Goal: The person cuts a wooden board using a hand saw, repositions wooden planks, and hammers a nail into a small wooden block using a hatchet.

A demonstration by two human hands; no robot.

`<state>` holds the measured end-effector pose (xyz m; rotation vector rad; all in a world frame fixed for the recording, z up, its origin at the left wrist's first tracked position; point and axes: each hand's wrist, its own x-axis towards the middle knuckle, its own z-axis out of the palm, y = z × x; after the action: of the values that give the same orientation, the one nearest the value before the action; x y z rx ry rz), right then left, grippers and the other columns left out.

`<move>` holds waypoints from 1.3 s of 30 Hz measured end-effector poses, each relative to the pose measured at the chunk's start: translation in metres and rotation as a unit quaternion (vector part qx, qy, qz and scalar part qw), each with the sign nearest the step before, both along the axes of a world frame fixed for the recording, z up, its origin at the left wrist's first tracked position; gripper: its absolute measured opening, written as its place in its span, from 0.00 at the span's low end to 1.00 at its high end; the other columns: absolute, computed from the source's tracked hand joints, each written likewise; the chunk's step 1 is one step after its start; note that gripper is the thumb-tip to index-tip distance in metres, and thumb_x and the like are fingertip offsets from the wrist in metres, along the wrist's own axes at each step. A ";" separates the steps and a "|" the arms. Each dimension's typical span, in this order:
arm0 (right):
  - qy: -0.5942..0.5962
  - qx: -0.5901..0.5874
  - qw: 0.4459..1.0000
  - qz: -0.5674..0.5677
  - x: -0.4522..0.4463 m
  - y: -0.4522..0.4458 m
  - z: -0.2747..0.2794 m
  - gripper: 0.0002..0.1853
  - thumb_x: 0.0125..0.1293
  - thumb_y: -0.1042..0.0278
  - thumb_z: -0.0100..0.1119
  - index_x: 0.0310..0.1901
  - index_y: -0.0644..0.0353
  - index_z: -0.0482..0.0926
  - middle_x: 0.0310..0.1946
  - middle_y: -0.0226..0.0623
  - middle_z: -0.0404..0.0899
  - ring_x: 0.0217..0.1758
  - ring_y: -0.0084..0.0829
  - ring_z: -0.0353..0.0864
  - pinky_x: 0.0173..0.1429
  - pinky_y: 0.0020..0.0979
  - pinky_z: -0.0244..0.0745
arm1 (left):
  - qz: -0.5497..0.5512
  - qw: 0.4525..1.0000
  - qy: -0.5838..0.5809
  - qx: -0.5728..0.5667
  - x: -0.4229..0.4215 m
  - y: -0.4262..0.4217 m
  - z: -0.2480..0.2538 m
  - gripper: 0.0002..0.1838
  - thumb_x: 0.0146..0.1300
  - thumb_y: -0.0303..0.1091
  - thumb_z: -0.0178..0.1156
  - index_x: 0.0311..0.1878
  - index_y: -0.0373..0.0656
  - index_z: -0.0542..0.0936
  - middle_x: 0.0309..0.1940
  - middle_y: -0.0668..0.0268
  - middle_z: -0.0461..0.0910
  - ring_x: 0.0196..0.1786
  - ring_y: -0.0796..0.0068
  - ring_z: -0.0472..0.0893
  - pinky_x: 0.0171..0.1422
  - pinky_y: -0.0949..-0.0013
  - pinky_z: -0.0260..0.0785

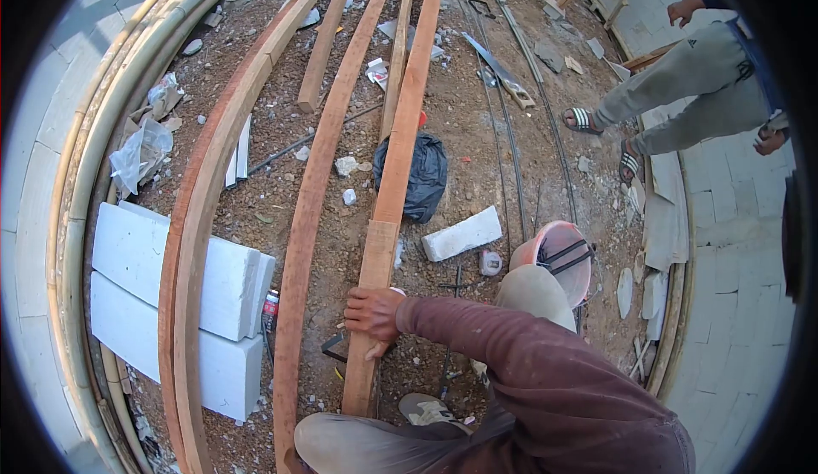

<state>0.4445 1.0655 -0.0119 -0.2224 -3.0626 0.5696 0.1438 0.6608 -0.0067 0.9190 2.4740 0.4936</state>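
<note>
My right hand (375, 316) is wrapped over a long wooden beam (400, 163), fingers over its left edge. The beam runs away from me along the ground, with a paler section at the near end. Just left of the hand, a black angled tool (334, 348) lies on the dirt. A second reddish beam (317, 188) lies to the left, passing beside my bent knee (341, 444). My left hand cannot be made out in this view.
White blocks (230, 372) sit under a pair of beams (192, 252) at left. A black plastic bag (426, 180), a white block (462, 234), a tape measure (491, 263), a pink bucket (575, 261) and a handsaw (498, 71) lie around. Another person (699, 90) stands at right.
</note>
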 end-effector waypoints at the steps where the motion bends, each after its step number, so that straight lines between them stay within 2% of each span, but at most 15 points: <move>1: 0.003 -0.002 1.000 -0.002 -0.001 -0.004 -0.001 0.43 0.53 0.17 0.60 0.41 0.60 0.81 0.40 0.40 0.79 0.51 0.41 0.78 0.66 0.45 0.65 | 0.009 0.996 0.011 0.085 -0.013 0.024 0.019 0.24 0.80 0.41 0.53 0.69 0.35 0.69 0.51 0.53 0.80 0.56 0.54 0.81 0.65 0.55 0.72; 6: 0.030 0.016 0.999 -0.005 -0.001 -0.008 -0.007 0.43 0.51 0.17 0.60 0.41 0.59 0.82 0.40 0.38 0.80 0.50 0.39 0.78 0.65 0.42 0.65 | -0.105 0.962 -0.137 0.213 0.042 0.280 0.125 0.19 0.77 0.33 0.56 0.63 0.29 0.74 0.55 0.53 0.77 0.60 0.62 0.78 0.67 0.59 0.69; 9: 0.062 0.028 0.997 -0.025 0.000 -0.013 -0.020 0.43 0.47 0.15 0.61 0.40 0.56 0.83 0.39 0.36 0.81 0.50 0.38 0.79 0.63 0.42 0.67 | -0.185 0.924 -0.272 0.196 0.125 0.389 0.079 0.34 0.71 0.42 0.67 0.69 0.26 0.69 0.60 0.44 0.77 0.66 0.56 0.78 0.72 0.57 0.68; 12: -0.015 -0.012 0.999 -0.039 -0.001 -0.015 -0.017 0.46 0.48 0.20 0.66 0.51 0.59 0.82 0.52 0.43 0.83 0.59 0.44 0.79 0.71 0.49 0.66 | -0.336 0.933 -0.126 0.003 0.193 0.456 0.018 0.47 0.60 0.51 0.77 0.70 0.27 0.65 0.64 0.37 0.74 0.70 0.46 0.76 0.76 0.53 0.66; 15: -0.058 -0.026 0.996 -0.059 0.003 -0.018 -0.019 0.43 0.51 0.24 0.65 0.53 0.59 0.82 0.54 0.44 0.82 0.62 0.45 0.78 0.73 0.48 0.65 | -0.315 0.938 -0.055 -0.130 0.244 0.461 0.011 0.56 0.48 0.55 0.83 0.70 0.30 0.63 0.66 0.36 0.72 0.70 0.39 0.75 0.76 0.48 0.66; 18: -0.089 -0.021 0.993 -0.076 0.004 -0.020 -0.020 0.41 0.53 0.28 0.65 0.56 0.58 0.82 0.57 0.44 0.82 0.65 0.45 0.76 0.75 0.48 0.64 | -0.257 0.959 -0.053 -0.104 0.249 0.451 0.007 0.57 0.46 0.52 0.84 0.70 0.33 0.60 0.64 0.38 0.74 0.68 0.37 0.76 0.73 0.44 0.70; 21: -0.118 -0.012 0.989 -0.088 0.002 -0.020 -0.020 0.38 0.56 0.33 0.64 0.58 0.58 0.81 0.60 0.45 0.81 0.68 0.46 0.75 0.76 0.48 0.63 | -0.252 0.964 0.071 -0.046 0.250 0.441 -0.010 0.54 0.47 0.48 0.84 0.69 0.35 0.60 0.63 0.42 0.76 0.66 0.39 0.78 0.69 0.43 0.73; 24: -0.145 -0.003 0.985 -0.094 0.006 -0.022 -0.014 0.36 0.59 0.37 0.63 0.61 0.58 0.81 0.63 0.45 0.80 0.71 0.46 0.73 0.78 0.48 0.62 | -0.249 0.956 0.042 -0.150 0.257 0.452 0.008 0.48 0.50 0.45 0.83 0.66 0.38 0.62 0.63 0.43 0.76 0.64 0.40 0.80 0.68 0.44 0.74; 29: -0.159 -0.020 0.982 -0.102 0.015 -0.089 0.035 0.32 0.64 0.44 0.62 0.65 0.57 0.81 0.67 0.46 0.79 0.75 0.47 0.71 0.81 0.48 0.60 | -0.250 0.959 0.032 -0.131 0.262 0.447 0.017 0.42 0.54 0.44 0.80 0.62 0.39 0.64 0.62 0.43 0.76 0.63 0.38 0.80 0.66 0.43 0.75; 30: -0.129 -0.085 0.978 -0.139 0.028 -0.102 0.056 0.30 0.62 0.45 0.64 0.60 0.58 0.84 0.61 0.47 0.82 0.69 0.47 0.76 0.78 0.49 0.65 | -0.247 0.959 0.034 -0.133 0.264 0.448 0.020 0.41 0.54 0.44 0.80 0.62 0.38 0.64 0.61 0.43 0.76 0.63 0.38 0.80 0.66 0.44 0.75; 33: -0.098 -0.425 0.883 -0.173 0.081 -0.075 0.159 0.18 0.67 0.53 0.66 0.46 0.62 0.85 0.48 0.47 0.86 0.55 0.51 0.84 0.58 0.47 0.78 | -0.248 0.961 0.047 -0.115 0.260 0.447 0.017 0.40 0.56 0.45 0.79 0.61 0.38 0.65 0.59 0.43 0.77 0.60 0.37 0.81 0.64 0.43 0.75; 35: 0.140 -0.475 0.818 -0.294 0.153 -0.053 0.203 0.13 0.72 0.60 0.65 0.41 0.63 0.83 0.40 0.46 0.85 0.45 0.52 0.85 0.47 0.45 0.78 | -0.251 0.962 0.046 -0.102 0.264 0.447 0.013 0.39 0.56 0.47 0.78 0.60 0.37 0.65 0.57 0.43 0.78 0.58 0.36 0.82 0.63 0.43 0.76; 36: 0.233 -0.416 0.783 -0.399 0.194 -0.044 0.215 0.10 0.75 0.63 0.63 0.42 0.62 0.82 0.36 0.44 0.85 0.39 0.47 0.85 0.44 0.43 0.77 | -0.248 0.963 0.044 -0.099 0.265 0.447 0.013 0.39 0.57 0.49 0.78 0.59 0.37 0.65 0.56 0.43 0.79 0.57 0.36 0.83 0.62 0.43 0.76; 38: 0.222 -0.213 0.677 -0.669 0.278 -0.033 0.196 0.09 0.74 0.65 0.64 0.39 0.63 0.84 0.31 0.42 0.83 0.32 0.40 0.83 0.38 0.38 0.76 | -0.248 0.964 0.054 -0.085 0.264 0.444 0.009 0.39 0.57 0.51 0.77 0.58 0.37 0.66 0.54 0.43 0.80 0.55 0.35 0.83 0.60 0.42 0.76; 39: 0.125 -0.128 0.644 -0.744 0.320 -0.031 0.174 0.11 0.72 0.63 0.64 0.38 0.63 0.85 0.31 0.47 0.85 0.37 0.52 0.85 0.44 0.46 0.78 | -0.252 0.963 0.065 -0.073 0.262 0.441 0.005 0.39 0.57 0.53 0.77 0.57 0.38 0.66 0.53 0.43 0.80 0.54 0.35 0.84 0.58 0.42 0.76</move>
<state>0.7648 1.0342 0.1616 -2.0466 -1.5037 0.6655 0.4059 1.1021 -0.0021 1.4933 2.2229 0.0760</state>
